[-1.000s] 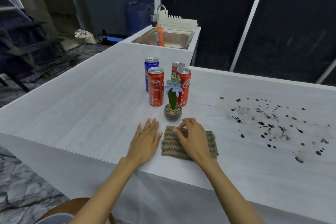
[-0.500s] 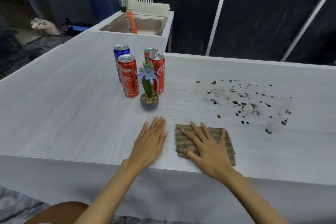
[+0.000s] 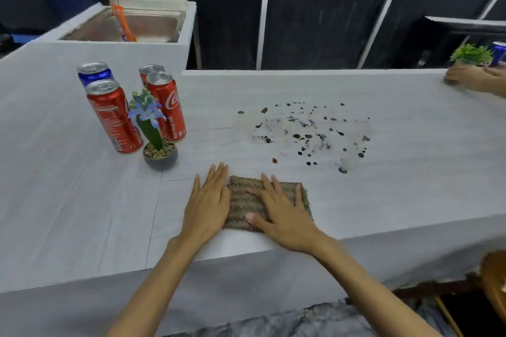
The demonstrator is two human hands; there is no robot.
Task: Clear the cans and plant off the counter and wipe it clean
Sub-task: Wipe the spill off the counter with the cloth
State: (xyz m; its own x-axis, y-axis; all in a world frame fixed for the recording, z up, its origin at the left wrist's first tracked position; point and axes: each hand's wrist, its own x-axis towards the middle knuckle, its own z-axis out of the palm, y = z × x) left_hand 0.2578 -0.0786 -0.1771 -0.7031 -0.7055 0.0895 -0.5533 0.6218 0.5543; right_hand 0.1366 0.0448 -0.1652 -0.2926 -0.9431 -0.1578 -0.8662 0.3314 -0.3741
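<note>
Right grip [image 3: 284,216] released, fingers spread, pressing flat on woven cloth [image 3: 242,200] at near tabletop [image 3: 410,150] edge. Left grip [image 3: 208,202] released, flat just left of cloth. Cans [image 3: 113,117] and potted plant [image 3: 158,142] clustered far left; dark stains [image 3: 301,131] beyond cloth.

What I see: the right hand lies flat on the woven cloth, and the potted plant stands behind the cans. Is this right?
Not quite: the head view shows the potted plant in front of the cans, nearer the person. The right hand lies flat on the woven cloth.
</note>
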